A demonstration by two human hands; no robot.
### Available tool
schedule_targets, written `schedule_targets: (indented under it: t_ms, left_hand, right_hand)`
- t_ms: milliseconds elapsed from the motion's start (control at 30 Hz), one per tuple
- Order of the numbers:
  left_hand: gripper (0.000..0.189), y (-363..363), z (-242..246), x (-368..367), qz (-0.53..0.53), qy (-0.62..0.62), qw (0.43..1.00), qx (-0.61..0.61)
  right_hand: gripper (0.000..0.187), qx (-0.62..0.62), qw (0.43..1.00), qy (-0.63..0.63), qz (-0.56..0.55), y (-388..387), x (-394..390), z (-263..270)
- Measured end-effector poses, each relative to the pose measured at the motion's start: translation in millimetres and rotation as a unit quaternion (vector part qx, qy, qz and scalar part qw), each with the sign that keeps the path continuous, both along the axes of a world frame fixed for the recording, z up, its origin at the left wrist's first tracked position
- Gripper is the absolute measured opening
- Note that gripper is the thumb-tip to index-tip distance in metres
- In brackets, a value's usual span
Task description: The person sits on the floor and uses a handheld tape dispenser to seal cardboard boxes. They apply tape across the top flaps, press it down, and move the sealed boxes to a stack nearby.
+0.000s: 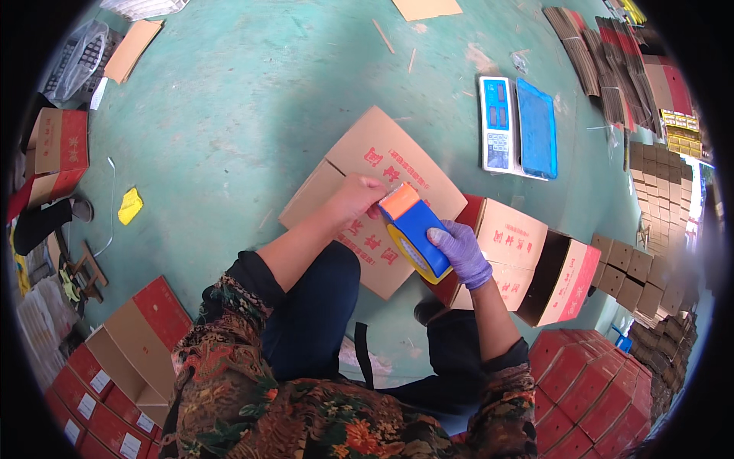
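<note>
My right hand (pixel 460 252), in a purple glove, grips a blue tape dispenser (pixel 417 232) with an orange front and a yellow-sided tape roll. At the dispenser's toothed front edge, the curled fingers of my bare left hand (pixel 358 198) pinch close. Whether a tape end is between them is hidden. Below both hands lies a closed brown cardboard carton (pixel 401 143), set at an angle, with red printing and a seam between its top flaps. My left forearm crosses part of it.
Right of the carton stand a red-and-brown carton (pixel 510 229) and an open box (pixel 565 281). A blue-and-white digital scale (pixel 498 123) lies beyond. Red cartons are stacked at lower right (pixel 596 384) and lower left (pixel 86 396). A yellow cloth (pixel 131 206) lies leftward, near another person's shoe (pixel 82 210).
</note>
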State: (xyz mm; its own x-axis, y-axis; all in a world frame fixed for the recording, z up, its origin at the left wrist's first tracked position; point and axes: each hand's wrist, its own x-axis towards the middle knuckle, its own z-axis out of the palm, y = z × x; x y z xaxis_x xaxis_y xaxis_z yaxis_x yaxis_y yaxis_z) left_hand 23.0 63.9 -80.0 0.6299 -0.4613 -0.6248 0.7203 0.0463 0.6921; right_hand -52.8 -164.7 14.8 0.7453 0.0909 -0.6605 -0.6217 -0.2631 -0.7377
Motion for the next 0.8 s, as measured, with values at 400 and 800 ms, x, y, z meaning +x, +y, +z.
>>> schedule_targets:
  t_ms: [400,800]
  left_hand:
    - [0.021,14,-4,2,0.087,-0.056,0.995,0.003]
    - [0.017,105,-28,68,0.139,-0.106,0.982,0.075]
  right_hand:
    - [0.057,-0.005,0.997,0.039,0.067,6,21,4]
    - [0.048,-0.073,0.993,-0.007,0.094,-1,15,13]
